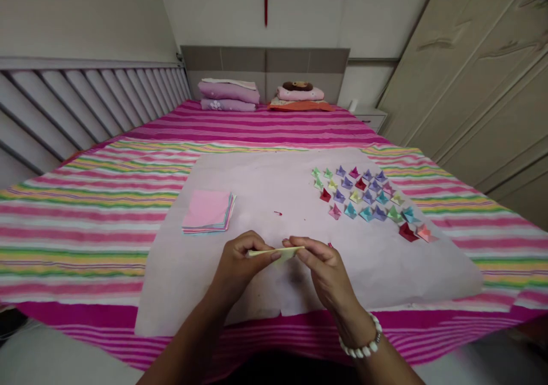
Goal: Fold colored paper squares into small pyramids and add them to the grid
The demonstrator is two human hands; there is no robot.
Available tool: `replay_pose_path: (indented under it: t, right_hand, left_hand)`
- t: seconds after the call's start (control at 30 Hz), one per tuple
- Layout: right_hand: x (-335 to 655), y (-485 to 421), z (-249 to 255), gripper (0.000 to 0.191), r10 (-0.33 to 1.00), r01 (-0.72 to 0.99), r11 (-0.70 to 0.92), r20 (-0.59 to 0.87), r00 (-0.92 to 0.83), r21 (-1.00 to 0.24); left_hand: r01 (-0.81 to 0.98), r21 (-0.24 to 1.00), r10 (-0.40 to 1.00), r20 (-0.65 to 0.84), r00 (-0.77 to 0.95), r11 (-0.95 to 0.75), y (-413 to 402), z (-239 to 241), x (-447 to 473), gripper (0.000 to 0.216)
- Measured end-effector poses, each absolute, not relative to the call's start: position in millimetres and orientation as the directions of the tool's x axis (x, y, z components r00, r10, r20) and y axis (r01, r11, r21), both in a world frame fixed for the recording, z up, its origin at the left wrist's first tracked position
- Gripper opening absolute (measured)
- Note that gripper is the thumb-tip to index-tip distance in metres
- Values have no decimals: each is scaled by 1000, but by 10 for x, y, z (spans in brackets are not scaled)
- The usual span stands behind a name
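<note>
A pale yellow piece of folded paper (286, 254) is held level between both hands above the white sheet. My left hand (240, 260) pinches its left end, thumb along the near edge. At the right end, my right hand (322, 268) grips it between thumb and fingers; a white beaded bracelet (362, 352) circles that wrist. Left of the hands lies a stack of square coloured paper (209, 209), pink on top. To the right, several small folded paper figures (351, 210) in green, purple, red, blue and yellow stand in loose rows.
A large white paper sheet (265, 174) covers part of the striped bed (107, 197). A small red pin-like item (278, 213) lies on the sheet, and another red bit (330, 245) shows beyond my right hand. Folded bedding (229, 95) rests by the headboard (244, 60).
</note>
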State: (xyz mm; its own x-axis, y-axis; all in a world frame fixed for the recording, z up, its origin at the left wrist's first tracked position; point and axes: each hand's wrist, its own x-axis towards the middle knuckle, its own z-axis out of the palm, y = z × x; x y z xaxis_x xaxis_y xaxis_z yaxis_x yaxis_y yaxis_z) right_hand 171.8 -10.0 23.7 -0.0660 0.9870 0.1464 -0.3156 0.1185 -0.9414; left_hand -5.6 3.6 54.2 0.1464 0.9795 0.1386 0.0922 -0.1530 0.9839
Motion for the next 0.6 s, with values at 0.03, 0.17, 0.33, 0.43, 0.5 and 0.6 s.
replay_pose_path:
  t: [0.03,0.17,0.33,0.43,0.5,0.6]
  right_hand:
    - [1699,-103,237,29,988,-330,95,128,-80,-939]
    - [1619,-108,260,25,988,-288,61,99,-118,-956]
    - [1606,-78,275,17,995,-240,16,39,-92,-971]
    - [1619,-62,256,15,999,-259,11,24,-45,-966]
    - [1617,-59,239,14,999,-280,4,15,-37,-960]
    - [1602,-56,213,14,1000,-322,-10,0,-30,-947]
  left_hand:
    - [84,987,981,126,149,-139,38,531,-53,17]
    - [65,993,980,90,176,-103,30,491,-34,18]
    - [71,994,949,57,311,-83,17,537,-84,15]
    - [102,990,932,59,359,-102,17,558,-112,19]
    - [75,995,952,46,303,-72,23,533,-109,16]
    - [-34,999,985,-22,169,28,37,459,-85,16]
